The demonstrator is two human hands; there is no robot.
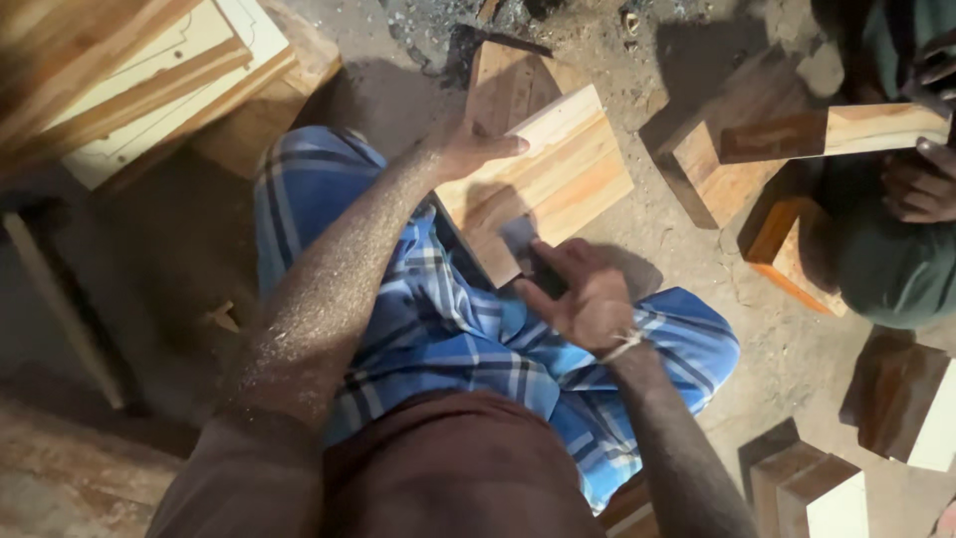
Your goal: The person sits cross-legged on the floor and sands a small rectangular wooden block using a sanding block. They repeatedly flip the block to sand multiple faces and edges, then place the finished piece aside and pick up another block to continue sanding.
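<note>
Stacked wooden boards [129, 80] lie at the far left, clear of the work. The left hand [468, 147] rests on the upper left edge of the wooden panel [543, 174], fingers [503, 145] laid flat along the face rather than curled round it; the panel lies tilted across the blue checked cloth [438, 319] over the lap, its far end toward the dirt floor [687, 259]. Hold this hand steady and press downward, so that the panel does not rock on the knee. The right hand [583, 294] sits at the panel's lower corner, fingers [558, 254] bent over a small dark piece [520, 237], probably abrasive paper; the exact grip cannot be told. Judgement: work in even strokes along the grain, keeping the pad flat to avoid rounding the corner. Further right, wooden blocks [717, 159] stand on the floor, and another person's hand [921, 184] holds a wooden strip [836, 134]; keep the strokes short of that side
</note>
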